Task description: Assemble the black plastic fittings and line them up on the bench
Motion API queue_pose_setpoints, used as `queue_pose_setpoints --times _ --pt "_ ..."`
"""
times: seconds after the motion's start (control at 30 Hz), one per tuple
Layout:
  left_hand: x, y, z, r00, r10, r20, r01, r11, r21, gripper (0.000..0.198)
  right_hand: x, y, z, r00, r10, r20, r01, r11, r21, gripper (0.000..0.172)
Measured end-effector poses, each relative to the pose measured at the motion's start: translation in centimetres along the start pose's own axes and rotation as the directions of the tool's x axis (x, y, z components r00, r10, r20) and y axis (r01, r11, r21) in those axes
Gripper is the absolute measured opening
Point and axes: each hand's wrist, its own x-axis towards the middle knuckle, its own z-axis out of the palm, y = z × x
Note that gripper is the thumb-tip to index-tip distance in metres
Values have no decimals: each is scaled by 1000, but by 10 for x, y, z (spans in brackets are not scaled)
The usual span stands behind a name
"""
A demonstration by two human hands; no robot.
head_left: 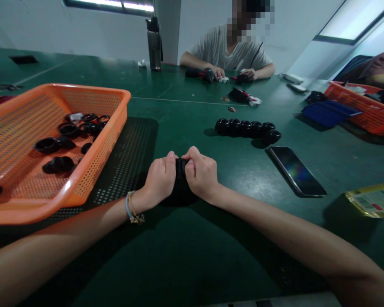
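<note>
Both my hands are closed around one small black part [181,169], just above the green table [166,247]. My left hand [160,177] grips its left side and my right hand [202,174] its right side, so only a narrow strip shows between the fists. The exact kind of part is hidden by my fingers. Beyond my right hand stands a row of several black ring-shaped parts [245,128], with one more black ring [271,136] in front of its right end. To the left, an orange plastic basket [77,187] holds loose black ring-like parts [68,129].
A phone [296,170] lies right of my hands, with a yellow packet [374,199] at the right edge. Farther back are a blue tray [331,111], another orange basket [365,111] and a bottle [154,47]. A person [211,47] works across the table; another sits at right.
</note>
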Motion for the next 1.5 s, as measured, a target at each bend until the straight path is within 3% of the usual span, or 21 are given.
queue_pose_setpoints --times 0.13,0.3,0.47,0.63,0.77,0.9,1.07,1.17,1.3,1.5 --pt "-2 -1 -3 998 69 -3 -68 988 141 53 1 -9 -5 965 217 146 -234 966 112 14" --pt "0 -1 -7 972 237 10 -219 880 422 56 3 -15 -6 876 445 185 -480 844 241 15" --pt "1 0 -9 937 347 37 -312 787 531 57 3 -17 -5 835 506 215 -549 782 295 17" --pt "1 -1 -10 910 412 52 -374 757 536 54 2 -15 -4 820 528 220 -572 759 312 17" --pt "3 -3 -9 930 366 43 -339 804 488 50 3 -14 -2 823 526 215 -569 765 301 17" --pt "5 -2 -7 972 233 14 -223 909 353 45 3 -9 -1 869 463 174 -494 829 262 16" --pt "4 -1 1 999 29 33 -27 998 -55 45 5 6 -5 975 171 142 -190 972 140 15" --pt "3 -2 4 994 -80 76 93 976 -196 50 5 13 -8 984 7 177 -17 998 58 19" --pt "2 -1 2 1000 -15 1 15 1000 24 49 3 12 -7 986 -26 164 25 1000 8 24" --pt "0 -1 -3 999 39 -33 -30 971 236 51 1 1 -2 981 101 164 -112 992 60 16"
